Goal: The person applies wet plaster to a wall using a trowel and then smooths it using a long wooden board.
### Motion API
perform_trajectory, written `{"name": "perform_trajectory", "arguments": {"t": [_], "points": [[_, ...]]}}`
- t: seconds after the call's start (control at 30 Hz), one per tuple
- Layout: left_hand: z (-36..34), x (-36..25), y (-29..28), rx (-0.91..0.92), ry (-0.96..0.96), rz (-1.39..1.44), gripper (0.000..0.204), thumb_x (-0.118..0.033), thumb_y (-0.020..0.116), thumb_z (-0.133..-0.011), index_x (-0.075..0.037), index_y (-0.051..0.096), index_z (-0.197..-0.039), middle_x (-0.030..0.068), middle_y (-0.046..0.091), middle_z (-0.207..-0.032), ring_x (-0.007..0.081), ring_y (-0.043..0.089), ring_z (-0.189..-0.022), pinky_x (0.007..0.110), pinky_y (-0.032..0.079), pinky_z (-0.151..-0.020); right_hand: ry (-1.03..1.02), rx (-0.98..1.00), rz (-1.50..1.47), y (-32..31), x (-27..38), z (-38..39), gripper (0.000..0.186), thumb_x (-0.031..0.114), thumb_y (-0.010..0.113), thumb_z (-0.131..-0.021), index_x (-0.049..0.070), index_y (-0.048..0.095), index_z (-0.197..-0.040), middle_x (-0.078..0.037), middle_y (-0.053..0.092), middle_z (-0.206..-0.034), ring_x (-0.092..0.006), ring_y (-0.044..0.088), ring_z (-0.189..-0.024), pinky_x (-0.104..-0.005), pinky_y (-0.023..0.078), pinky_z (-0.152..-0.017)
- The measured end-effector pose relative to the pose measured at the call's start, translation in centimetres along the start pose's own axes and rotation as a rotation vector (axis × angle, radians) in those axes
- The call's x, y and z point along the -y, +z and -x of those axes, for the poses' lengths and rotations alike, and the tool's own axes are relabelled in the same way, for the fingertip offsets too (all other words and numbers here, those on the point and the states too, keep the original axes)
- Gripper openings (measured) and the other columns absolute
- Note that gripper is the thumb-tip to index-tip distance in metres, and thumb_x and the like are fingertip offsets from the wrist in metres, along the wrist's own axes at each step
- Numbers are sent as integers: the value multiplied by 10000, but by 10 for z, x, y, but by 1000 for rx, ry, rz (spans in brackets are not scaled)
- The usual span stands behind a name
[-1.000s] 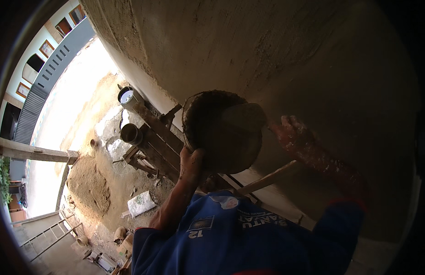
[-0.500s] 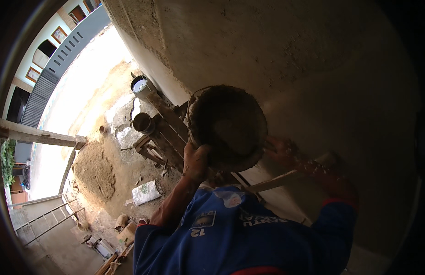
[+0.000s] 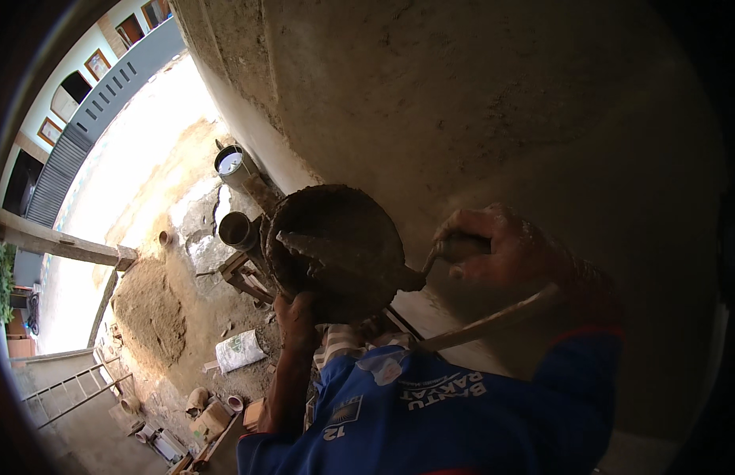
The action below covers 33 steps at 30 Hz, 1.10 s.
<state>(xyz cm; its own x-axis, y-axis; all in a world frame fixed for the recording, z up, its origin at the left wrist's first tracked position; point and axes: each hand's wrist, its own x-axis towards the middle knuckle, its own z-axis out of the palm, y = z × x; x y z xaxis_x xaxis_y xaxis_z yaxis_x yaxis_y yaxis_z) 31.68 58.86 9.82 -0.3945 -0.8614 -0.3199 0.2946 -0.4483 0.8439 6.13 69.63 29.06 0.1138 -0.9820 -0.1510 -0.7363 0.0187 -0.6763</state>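
My left hand (image 3: 296,321) holds up a round, mortar-caked pan (image 3: 348,277) from below, close to a grey plastered wall (image 3: 462,103). To the right of the pan, my right hand (image 3: 502,253) grips the handle of a trowel. The trowel's blade (image 3: 320,247) lies across the wet mortar inside the pan. Both arms wear blue sleeves. I look down from high above the ground.
Far below lie a sand pile (image 3: 150,313), a white bag (image 3: 241,350), two open pipe ends (image 3: 229,162) and wooden scraps. A wooden beam (image 3: 59,241) juts in at left. A thin pole (image 3: 494,321) crosses under my right hand.
My right hand came down off the wall and moved left to the pan, putting the trowel into the mortar. The pan stayed in my left hand.
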Motion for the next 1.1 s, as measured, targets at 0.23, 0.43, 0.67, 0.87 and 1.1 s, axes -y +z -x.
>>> {"name": "perform_trajectory", "arguments": {"t": [0.23,0.43,0.67,0.87,1.1], "points": [[-4,14,-35,-85,25,-98,276,-59,478,-748,19,539,-1005,83,595,-882,156,580,-709,272,487,-639,347,-1035,470,-87,-128,23,518,309,573,-826,55,446,-1259,-187,571,-1079,-273,581,-948,-360,454,-817],[10,10,-22,-98,32,-67,285,-58,478,-739,37,534,-1002,77,585,-844,156,575,-682,272,488,-615,528,-599,245,-56,-10,40,474,224,569,-804,26,462,-1221,-183,578,-1022,-251,585,-893,-348,459,-798],[26,-24,33,49,-55,-209,218,-59,491,-742,23,559,-931,63,588,-783,145,568,-621,260,490,-565,167,-216,998,43,-52,36,294,169,588,-760,83,540,-1037,-153,553,-881,-244,585,-838,-383,495,-732],[20,-7,54,136,-22,-175,165,-82,507,-757,8,558,-886,54,574,-723,145,561,-582,270,486,-512,189,-20,661,91,-75,51,363,183,567,-772,64,508,-1110,-164,591,-840,-269,601,-845,-390,498,-732],[13,7,69,275,-64,-227,206,-85,524,-750,19,559,-924,73,589,-761,167,576,-616,278,490,-535,136,-425,283,105,-114,88,328,223,569,-781,67,538,-1069,-182,598,-910,-346,593,-872,-443,483,-718]]}}
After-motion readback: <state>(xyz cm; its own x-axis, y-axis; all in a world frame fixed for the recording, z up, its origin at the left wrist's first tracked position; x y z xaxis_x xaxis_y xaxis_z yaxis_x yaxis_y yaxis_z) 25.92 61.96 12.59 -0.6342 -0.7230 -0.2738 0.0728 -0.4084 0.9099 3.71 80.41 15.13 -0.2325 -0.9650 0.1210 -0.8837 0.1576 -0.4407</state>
